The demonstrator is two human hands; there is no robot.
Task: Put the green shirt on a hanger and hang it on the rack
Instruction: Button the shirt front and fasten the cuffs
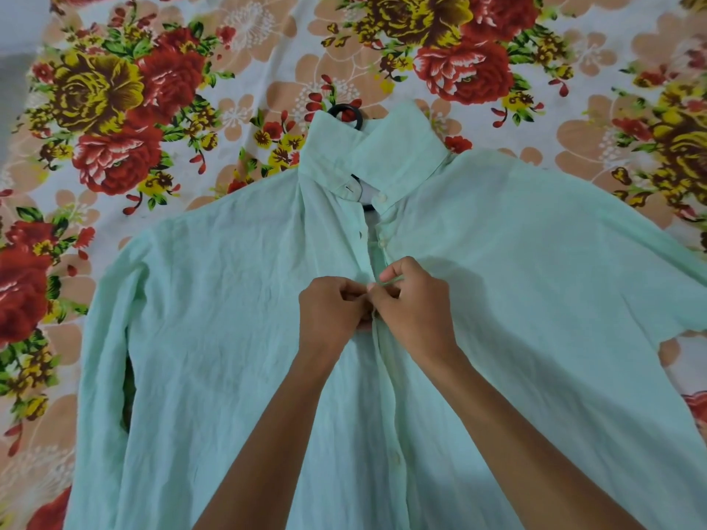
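1. Pale green crumpled cotton shirt (237,319) lies front-up across the frame's centre on a floral bedsheet (114,109), flat so its placket meets.
2. Black plastic hanger hook (346,112) pokes past the collar, upper centre, already inside.
3. Left hand (331,315) and right hand (415,311) pinch the placket edges mid-frame, apparently fastening a button.

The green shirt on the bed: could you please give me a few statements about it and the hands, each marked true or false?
1. The green shirt lies front up on a floral bedsheet. True.
2. The left hand rests idle on a sleeve. False: it pinches the shirt's front edge at mid-chest.
3. The right hand pinches the same front edge. True.
4. No hanger shows. False: a black hanger hook pokes out above the collar.
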